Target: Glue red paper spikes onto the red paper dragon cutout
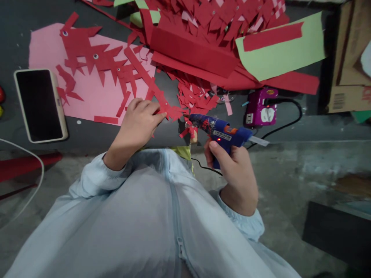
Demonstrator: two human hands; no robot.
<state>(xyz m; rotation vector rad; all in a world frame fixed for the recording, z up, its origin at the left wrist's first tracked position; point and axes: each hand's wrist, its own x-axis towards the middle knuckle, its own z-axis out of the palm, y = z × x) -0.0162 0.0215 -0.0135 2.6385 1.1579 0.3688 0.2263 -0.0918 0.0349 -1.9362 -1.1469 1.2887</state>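
Note:
My right hand is wrapped round the handle of a blue hot glue gun, with a small red light lit on its side. A pale glue stick juts from the back of the gun. Its nozzle points left, at the end of a red paper cutout with a small eye; I cannot tell whether they touch. My left hand has its fingers closed on that cutout's near edge. Linked red cutouts with googly eyes lie on a pink paper sheet to the left.
A phone lies at the left. Red paper scraps are heaped beyond the nozzle. Folded red paper and a green sheet lie behind. A purple power socket with a black cord stands at right, near cardboard.

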